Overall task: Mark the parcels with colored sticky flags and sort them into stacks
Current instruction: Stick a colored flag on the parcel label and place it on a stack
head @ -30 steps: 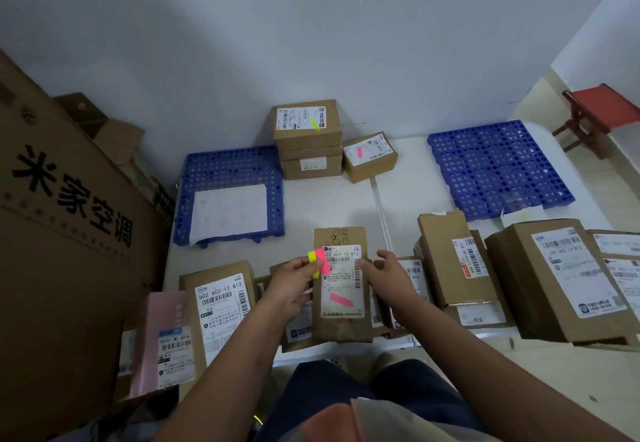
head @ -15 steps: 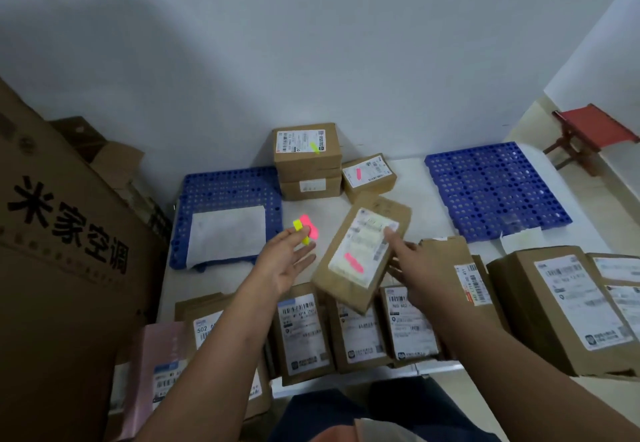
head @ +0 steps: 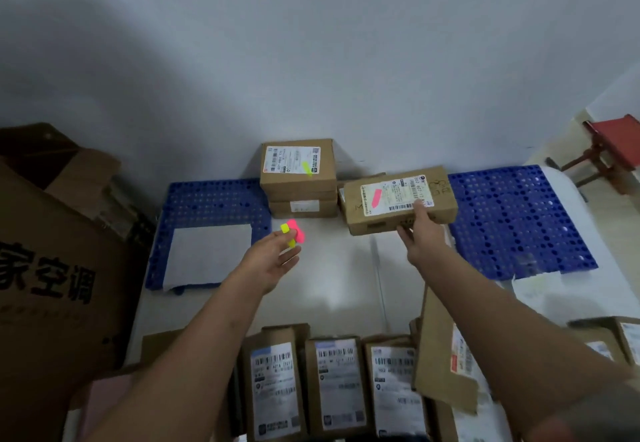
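Note:
My right hand (head: 420,237) grips the near edge of a brown parcel (head: 398,199) with a white label and a pink flag, holding it far out near the wall, over another box that it mostly hides. Left of it stands a stack of brown boxes (head: 299,178); the top one carries a yellow flag. My left hand (head: 273,258) pinches a small pad of pink and yellow sticky flags (head: 292,232) above the white table. Several unflagged parcels (head: 336,386) lie in a row along the near edge.
Blue perforated pallets lie on the table at left (head: 214,199), with a white sheet on it, and at right (head: 512,219). A large printed carton (head: 52,268) stands at the left. More parcels (head: 616,337) sit at near right. A red stool (head: 613,150) stands beyond.
My right hand carried the pink-flagged parcel from the near row forward and to the right, up to the boxes by the wall. My left hand moved forward with the flag pad.

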